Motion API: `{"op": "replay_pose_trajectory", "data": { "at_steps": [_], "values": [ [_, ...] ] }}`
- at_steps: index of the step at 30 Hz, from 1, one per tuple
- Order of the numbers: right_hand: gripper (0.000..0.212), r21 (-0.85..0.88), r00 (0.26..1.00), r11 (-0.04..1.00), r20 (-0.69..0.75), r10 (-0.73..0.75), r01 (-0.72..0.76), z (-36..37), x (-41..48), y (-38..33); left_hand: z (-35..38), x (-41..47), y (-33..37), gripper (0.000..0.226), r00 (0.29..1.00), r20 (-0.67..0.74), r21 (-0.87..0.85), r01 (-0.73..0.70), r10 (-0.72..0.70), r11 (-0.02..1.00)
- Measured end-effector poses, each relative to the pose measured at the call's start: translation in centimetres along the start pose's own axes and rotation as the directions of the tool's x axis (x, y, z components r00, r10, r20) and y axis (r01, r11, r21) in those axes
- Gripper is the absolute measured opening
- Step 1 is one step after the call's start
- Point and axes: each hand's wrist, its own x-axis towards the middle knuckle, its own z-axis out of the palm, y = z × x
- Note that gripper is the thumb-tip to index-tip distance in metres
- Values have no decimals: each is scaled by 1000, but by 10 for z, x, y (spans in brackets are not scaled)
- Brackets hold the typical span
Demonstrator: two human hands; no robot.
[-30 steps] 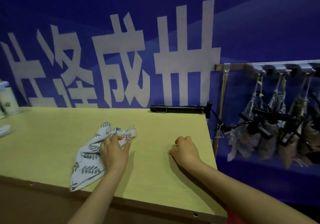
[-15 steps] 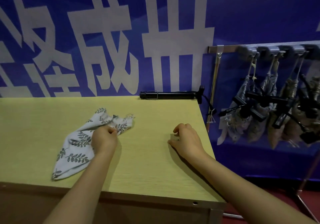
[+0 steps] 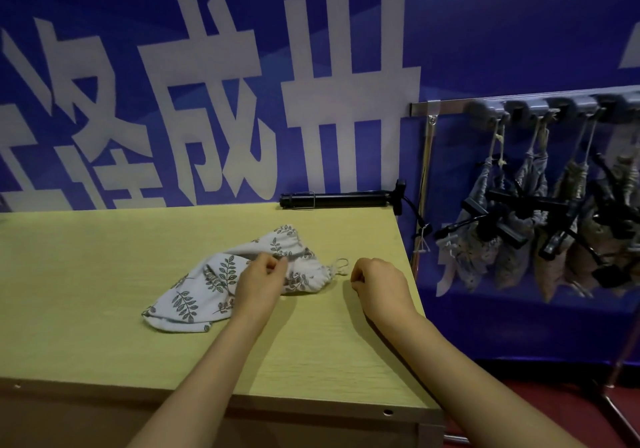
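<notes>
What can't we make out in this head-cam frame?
- Head view: whether the right hand pinches the cord; its curled fingers hide their tips.
- Head view: part of the cloth bag, covered by the left hand that pinches it.
- Head view: the rack and its hanging bags, cut off by the right edge.
- Head view: the banner lettering, cut off at the top and left edges.

Part of pouch (image 3: 194,297) under left hand (image 3: 260,283).

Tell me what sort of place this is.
Probably a makeshift work station for cloth pouches: a plain wooden table, a leaf-print drawstring pouch in the left hand, a rail of hanging pouches, a blue banner.
</notes>
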Motion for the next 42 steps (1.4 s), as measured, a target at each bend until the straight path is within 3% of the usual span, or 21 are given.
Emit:
{"op": "replay_pose_trajectory", "data": {
  "at_steps": [4, 6, 8, 10, 12, 13, 14, 16, 18, 19, 21, 24, 26, 28, 30, 32, 34, 36, 38, 39, 42],
  "values": [
    [18, 88, 1000, 996, -27, 15, -12, 0, 2, 2, 22, -1, 14, 57, 972, -27, 399, -205, 235, 894],
    [16, 88, 1000, 996, -19, 4, -2, -1, 1, 2, 33, -1, 23, 60, 943, -20, 458, -286, 332, 841],
    [16, 59, 1000, 998, -12, -9, 10, -1, 1, 1, 43, 0, 27, 62, 945, 54, 544, -299, 323, 784],
    [17, 42, 1000, 999, -28, -5, 6, -1, 0, 1, 48, 2, 28, 45, 953, 93, 620, -281, 287, 733],
    [21, 32, 999, 999, -25, 21, -20, -2, -1, 1, 45, 4, 30, 18, 971, 20, 430, -222, 237, 875],
    [24, 20, 999, 999, 5, 36, -36, -2, -1, 1, 43, 4, 32, 12, 988, -13, 208, -145, 151, 967],
    [26, 2, 998, 999, 49, 45, -45, -2, -1, 2, 40, 5, 32, 11, 999, -7, -58, -36, 36, 998],
    [21, -16, 995, 999, 90, 36, -35, -2, -1, 4, 35, 13, 28, 12, 986, 62, -527, 167, -158, 833],
    [17, -1, 997, 1000, 76, 22, -22, -2, 0, 6, 32, 20, 25, 19, 956, 133, -781, 263, -261, 567],
    [18, 4, 998, 1000, 63, 24, -24, -2, 0, 8, 31, 21, 25, 20, 949, 158, -835, 276, -274, 476],
    [19, -1, 998, 999, 43, 34, -33, -1, 2, 10, 31, 19, 28, 21, 951, 200, -849, 289, -237, 442],
    [24, 16, 999, 999, 20, 37, -37, 2, 3, 11, 39, 13, 37, 26, 957, 235, -764, 291, -173, 575],
    [24, 167, 999, 985, -7, 39, -38, 1, 5, 9, 48, 10, 43, 32, 959, 196, -689, 285, -207, 667],
    [20, 486, 995, 869, 22, 92, -91, -3, 8, 3, 52, 6, 51, 51, 961, 154, -618, 276, -231, 736],
    [18, 775, 975, 593, 149, 166, -219, -10, 13, -3, 54, 2, 56, 69, 970, 144, -542, 242, -195, 805],
    [19, 894, 950, 341, 230, 212, -292, -13, 22, -9, 49, -3, 59, 74, 984, 126, -462, 172, -127, 870],
    [17, 955, 934, 117, 234, 270, -273, -15, 33, -17, 39, -6, 61, 74, 990, 118, -408, 118, -76, 905],
    [15, 966, 915, 8, 242, 323, -258, -11, 43, -29, 28, -11, 67, 54, 999, 34, -389, 25, -13, 921],
    [15, 955, 907, 48, 261, 332, -292, 2, 47, -41, 21, -14, 71, 29, 999, -30, -399, -30, 20, 917],
    [15, 940, 912, 145, 250, 324, -309, 11, 47, -46, 17, -16, 71, 17, 998, -55, -403, -47, 26, 914],
    [13, 765, 971, 606, 107, 214, -218, 33, 39, -52, 5, -17, 71, 10, 990, -133, -480, -14, -57, 877]
  ]
}}
